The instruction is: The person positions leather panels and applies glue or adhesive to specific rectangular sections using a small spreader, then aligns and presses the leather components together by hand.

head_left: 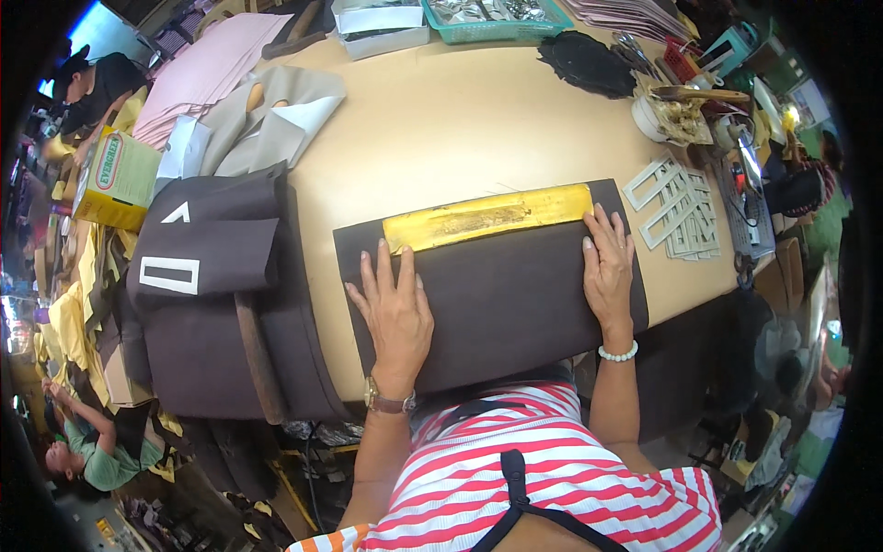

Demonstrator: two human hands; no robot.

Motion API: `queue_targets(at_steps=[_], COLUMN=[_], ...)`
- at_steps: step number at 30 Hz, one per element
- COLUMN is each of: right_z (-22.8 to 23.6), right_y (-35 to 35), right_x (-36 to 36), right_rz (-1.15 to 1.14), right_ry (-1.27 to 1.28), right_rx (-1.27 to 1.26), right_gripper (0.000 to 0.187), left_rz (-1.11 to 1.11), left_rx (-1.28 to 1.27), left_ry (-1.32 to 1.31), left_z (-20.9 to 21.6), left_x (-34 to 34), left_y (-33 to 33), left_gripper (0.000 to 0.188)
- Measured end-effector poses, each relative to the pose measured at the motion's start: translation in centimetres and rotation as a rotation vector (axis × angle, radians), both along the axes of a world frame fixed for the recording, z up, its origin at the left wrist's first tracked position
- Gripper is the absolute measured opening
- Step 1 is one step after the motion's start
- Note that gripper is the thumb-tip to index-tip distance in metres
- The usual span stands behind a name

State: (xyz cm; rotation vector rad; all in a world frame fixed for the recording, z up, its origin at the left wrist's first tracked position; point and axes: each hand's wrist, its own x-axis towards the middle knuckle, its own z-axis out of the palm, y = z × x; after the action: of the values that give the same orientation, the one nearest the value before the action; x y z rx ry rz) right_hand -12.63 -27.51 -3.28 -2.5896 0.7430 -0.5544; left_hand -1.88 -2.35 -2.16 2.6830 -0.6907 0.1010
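A dark brown sheet of material (497, 313) lies flat on the table in front of me. Along its far edge rests a long yellow strip (487, 218) with a worn brown patch in the middle. My left hand (395, 308) is open on the sheet, fingers spread, fingertips at the strip's left end. At the other end, my right hand (609, 271) lies open with its fingertips by the strip's right corner. Neither hand is wrapped round anything.
To the left, a dark material stack (221, 340) carries a wooden-handled tool (258, 359) and a white rectangular frame (169, 275). Pale frames (676, 207) lie at right, near a bowl (649, 120). A teal basket (497, 26) stands at the back. Two people are at the far left.
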Motion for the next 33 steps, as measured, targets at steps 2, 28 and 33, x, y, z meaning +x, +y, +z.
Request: queue_targets(at_steps=[2,28,33], right_z=[-0.08,0.37,0.27], right_y=[-0.10,-0.01,0.02], right_x=[-0.03,0.03,-0.05], right_rz=[0.001,-0.006,-0.019], right_ry=[0.007,-0.031,-0.030], right_rx=[0.001,-0.012,0.001], right_gripper=[0.035,0.032,0.034], left_rz=[0.010,0.013,0.002], left_rx=[0.016,-0.021,-0.046], left_ry=[0.021,0.014,-0.011], left_z=[-0.07,-0.50,-0.24], left_x=[-0.05,0.04,0.04], left_y=[-0.14,-0.01,0.03], left_gripper=[0.040,0.041,0.040])
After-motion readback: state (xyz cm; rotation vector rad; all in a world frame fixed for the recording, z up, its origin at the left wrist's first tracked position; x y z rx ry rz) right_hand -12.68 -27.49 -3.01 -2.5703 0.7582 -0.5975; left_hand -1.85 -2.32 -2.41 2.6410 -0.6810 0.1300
